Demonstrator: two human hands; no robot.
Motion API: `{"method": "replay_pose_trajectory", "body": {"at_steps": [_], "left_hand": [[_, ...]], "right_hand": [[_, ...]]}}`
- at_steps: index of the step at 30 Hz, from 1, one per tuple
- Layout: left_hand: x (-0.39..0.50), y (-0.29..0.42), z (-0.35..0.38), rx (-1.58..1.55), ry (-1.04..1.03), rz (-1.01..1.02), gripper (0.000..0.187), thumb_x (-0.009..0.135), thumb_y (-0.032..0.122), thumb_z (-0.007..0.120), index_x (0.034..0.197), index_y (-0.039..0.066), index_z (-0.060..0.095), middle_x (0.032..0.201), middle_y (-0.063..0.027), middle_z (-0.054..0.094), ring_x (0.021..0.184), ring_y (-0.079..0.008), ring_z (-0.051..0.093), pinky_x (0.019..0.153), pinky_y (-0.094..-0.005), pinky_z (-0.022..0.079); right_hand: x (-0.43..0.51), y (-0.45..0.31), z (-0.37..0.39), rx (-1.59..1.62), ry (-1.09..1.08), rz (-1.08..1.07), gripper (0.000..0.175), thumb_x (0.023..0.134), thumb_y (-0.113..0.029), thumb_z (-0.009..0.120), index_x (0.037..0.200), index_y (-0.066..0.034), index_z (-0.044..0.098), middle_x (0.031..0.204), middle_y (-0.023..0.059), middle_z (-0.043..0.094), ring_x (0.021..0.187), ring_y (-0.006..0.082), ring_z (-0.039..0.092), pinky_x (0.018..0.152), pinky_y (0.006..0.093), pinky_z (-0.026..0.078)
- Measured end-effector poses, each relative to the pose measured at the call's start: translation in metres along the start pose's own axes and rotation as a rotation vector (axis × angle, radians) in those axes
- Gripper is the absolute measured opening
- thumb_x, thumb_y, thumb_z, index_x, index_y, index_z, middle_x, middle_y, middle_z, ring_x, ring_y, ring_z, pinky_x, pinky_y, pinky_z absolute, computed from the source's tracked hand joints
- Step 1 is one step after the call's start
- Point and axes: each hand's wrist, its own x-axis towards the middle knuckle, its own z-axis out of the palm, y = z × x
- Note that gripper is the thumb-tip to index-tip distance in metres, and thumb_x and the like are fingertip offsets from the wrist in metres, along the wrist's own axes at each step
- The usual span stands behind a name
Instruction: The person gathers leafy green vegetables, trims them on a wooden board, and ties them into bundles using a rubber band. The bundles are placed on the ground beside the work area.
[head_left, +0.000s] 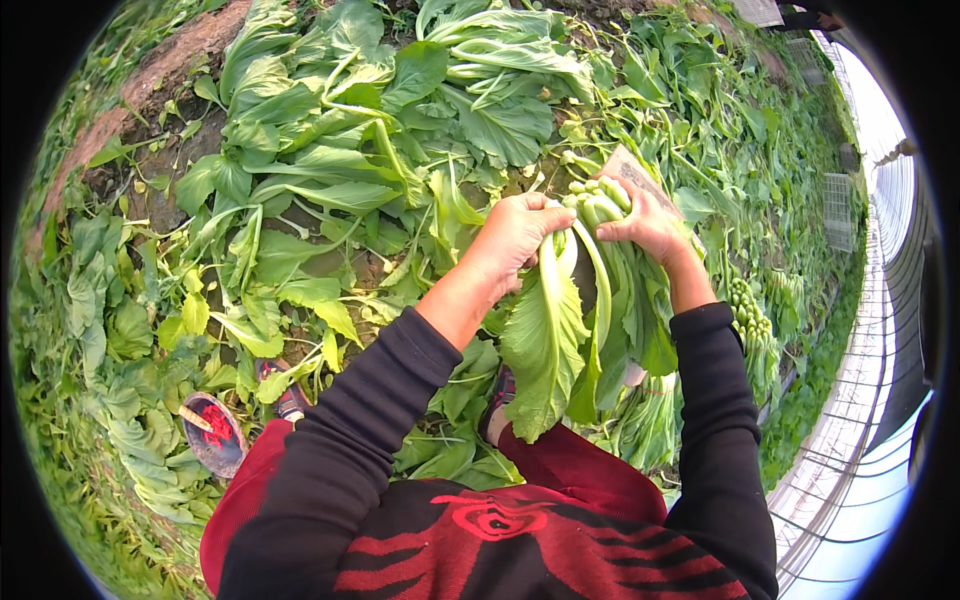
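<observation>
Both hands are raised over cut leafy greens in front of my body. My left hand (521, 236) pinches the pale stem ends of a leafy green (551, 322), whose broad leaves hang down. Just beside it, my right hand (649, 217) is wrapped around a bunch of leafy greens (596, 201), its cut stem ends lined up at the top. Behind the right hand, a flat brownish board (637, 176) shows partly. The bunch's leaves hang below that hand, partly hidden by the leaf in front.
Loose greens (322, 172) cover the soil ahead. A bowl (232, 461) with red strips and a light handle stands by my left leg. Bundled greens (750, 315) lie at right, another tied bundle (649, 424) near my knee. A plastic crate (837, 211) stands farther right, near a person's hand (829, 21).
</observation>
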Motion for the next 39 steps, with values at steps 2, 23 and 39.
{"method": "replay_pose_trajectory", "body": {"at_steps": [2,23,39], "left_hand": [[0.010,-0.015,-0.004,0.103,0.076,0.056,0.012,0.093,0.013,0.067,0.099,0.002,0.066,0.084,-0.0039,0.069,0.066,-0.0102,0.063,0.055,-0.0242,0.049],[0.019,-0.040,0.019,-0.055,0.138,0.082,0.052,0.091,0.010,0.073,0.135,-0.001,0.049,0.087,-0.0035,0.062,0.055,-0.0083,0.056,0.047,-0.0224,0.041],[0.017,-0.046,0.013,0.025,0.049,0.129,0.059,0.080,0.004,0.075,0.135,-0.002,0.053,0.092,-0.0053,0.066,0.075,-0.0117,0.062,0.069,-0.0269,0.051]], "right_hand": [[0.005,0.001,-0.004,0.007,-0.034,0.042,0.095,0.059,-0.024,0.091,0.142,-0.0036,0.051,0.130,0.0106,0.063,0.121,0.0216,0.057,0.107,0.0336,0.041],[-0.006,0.016,0.009,0.070,-0.004,-0.102,0.104,0.055,-0.027,0.095,0.145,-0.0045,0.048,0.133,0.0090,0.061,0.122,0.0193,0.056,0.109,0.0341,0.041],[-0.008,0.007,0.006,0.270,-0.056,-0.042,0.101,0.053,-0.026,0.093,0.142,-0.0022,0.050,0.131,0.0078,0.062,0.121,0.0184,0.057,0.109,0.0336,0.041]]}}
